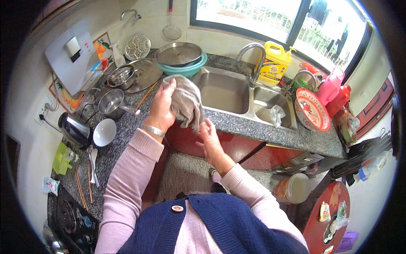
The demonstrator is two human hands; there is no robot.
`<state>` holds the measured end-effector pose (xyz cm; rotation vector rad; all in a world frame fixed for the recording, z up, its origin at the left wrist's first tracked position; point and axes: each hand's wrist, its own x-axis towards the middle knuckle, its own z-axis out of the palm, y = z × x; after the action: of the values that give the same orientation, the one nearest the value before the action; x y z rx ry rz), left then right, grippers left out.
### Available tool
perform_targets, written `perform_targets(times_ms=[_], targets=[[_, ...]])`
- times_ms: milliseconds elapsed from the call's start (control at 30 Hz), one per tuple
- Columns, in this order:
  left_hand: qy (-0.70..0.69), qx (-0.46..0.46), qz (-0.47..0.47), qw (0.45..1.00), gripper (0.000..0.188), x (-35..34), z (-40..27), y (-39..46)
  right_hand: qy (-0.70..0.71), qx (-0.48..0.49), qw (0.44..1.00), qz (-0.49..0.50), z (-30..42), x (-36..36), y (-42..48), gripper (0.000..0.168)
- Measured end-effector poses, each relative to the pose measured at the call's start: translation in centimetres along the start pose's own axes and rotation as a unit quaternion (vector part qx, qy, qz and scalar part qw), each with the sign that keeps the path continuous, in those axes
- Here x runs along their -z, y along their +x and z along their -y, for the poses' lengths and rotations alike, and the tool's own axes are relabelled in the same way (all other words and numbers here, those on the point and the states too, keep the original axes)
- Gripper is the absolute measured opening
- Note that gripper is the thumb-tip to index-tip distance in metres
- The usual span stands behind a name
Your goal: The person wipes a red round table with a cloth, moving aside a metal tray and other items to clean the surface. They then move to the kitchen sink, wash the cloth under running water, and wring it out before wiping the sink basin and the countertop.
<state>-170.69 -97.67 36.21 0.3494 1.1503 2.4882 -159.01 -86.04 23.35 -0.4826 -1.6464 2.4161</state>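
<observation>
A crumpled grey-beige cloth [185,98] hangs in front of me, above the counter's front edge. My left hand [161,109] grips it from its left side, thumb up; a bracelet circles that wrist. My right hand [212,144] is just below the cloth's lower right corner with its fingers apart. Whether those fingertips touch the cloth is unclear. Behind the cloth lies the large basin of a steel double sink [223,92], under a curved faucet [253,50]. The smaller basin [265,100] holds a crumpled plastic bag [274,115].
On the granite counter at left are a saucepan [111,101], a white bowl [104,132], an electric kettle [74,130] and chopsticks [81,189]. A teal basin [182,70] stands beyond the sink. A yellow jug [275,63] and an enamel basin [312,109] are at right. A bucket [298,189] sits on the floor.
</observation>
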Motion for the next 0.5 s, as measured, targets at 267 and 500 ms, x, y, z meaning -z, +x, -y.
perform_targets(times_ms=[267,500], targets=[[0.071,0.028,0.004,0.997,0.031,-6.5,11.3,13.1,0.183,-0.039,0.982,0.021,6.1,12.6,13.8,0.037],[0.168,0.093,-0.125,0.973,0.038,-1.7,19.7,21.8,0.144,-0.137,0.978,-0.063,8.1,22.6,24.3,0.025]])
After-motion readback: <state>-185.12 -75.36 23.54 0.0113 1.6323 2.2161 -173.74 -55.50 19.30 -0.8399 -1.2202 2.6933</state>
